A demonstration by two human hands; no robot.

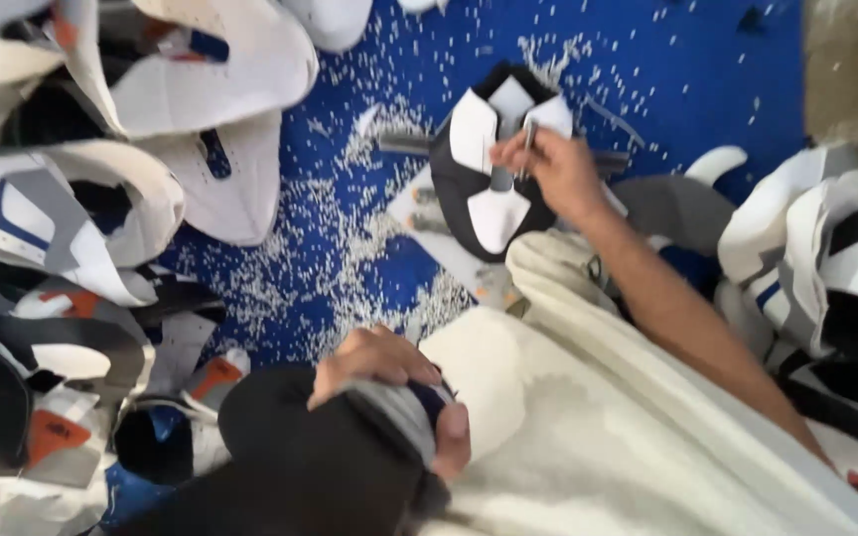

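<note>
Just beyond our pale-trousered knee (588,397), our right hand (553,169) pinches a slim metal tool (527,139) upright over the black-and-white shoe upper (489,164) — steadying it — while our left hand (389,382) grips folded dark fabric (350,437) nearer us.

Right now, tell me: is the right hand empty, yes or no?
No: the right hand holds a thin metal tool over the black-and-white shoe upper.
</note>
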